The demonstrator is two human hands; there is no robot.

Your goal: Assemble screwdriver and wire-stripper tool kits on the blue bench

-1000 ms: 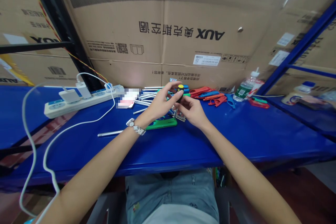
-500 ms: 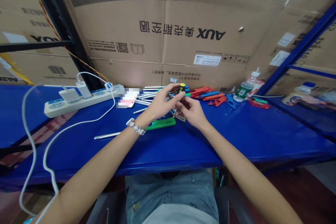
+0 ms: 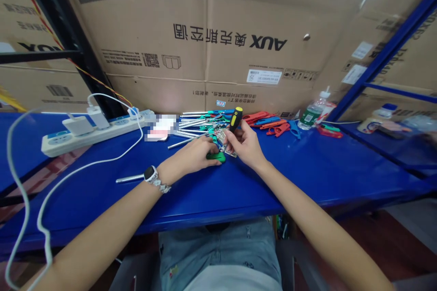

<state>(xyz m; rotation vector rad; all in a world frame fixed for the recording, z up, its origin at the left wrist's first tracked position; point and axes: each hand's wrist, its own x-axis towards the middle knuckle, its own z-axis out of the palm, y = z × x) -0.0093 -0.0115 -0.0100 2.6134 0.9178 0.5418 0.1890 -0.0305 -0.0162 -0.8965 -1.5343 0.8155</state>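
Observation:
In my right hand (image 3: pixel 246 143) is a screwdriver (image 3: pixel 236 118) with a black and yellow handle, tilted upward; its tip is hidden by the fingers. My left hand (image 3: pixel 196 157) lies low over the blue table, its fingers closed around a green plastic handle (image 3: pixel 218 158). A silver metal rod (image 3: pixel 130 178) shows left of the left wrist, apparently belonging to that green handle. Between the hands lie small metallic parts (image 3: pixel 231 150), too small to make out. Just behind is a pile of silver rods (image 3: pixel 191 131) with green and blue ends.
Red and blue plastic pieces (image 3: pixel 273 122) are heaped to the right, near a bottle with a green label (image 3: pixel 311 116). A white power strip (image 3: pixel 99 132) with chargers and a cable stands at left. Large cardboard boxes (image 3: pixel 191 68) rise behind the blue table (image 3: pixel 239 195).
My left hand has left the screwdriver and come down to the left onto the green handle. The screwdriver stays in my right hand, its handle now uncovered. The view has shifted slightly.

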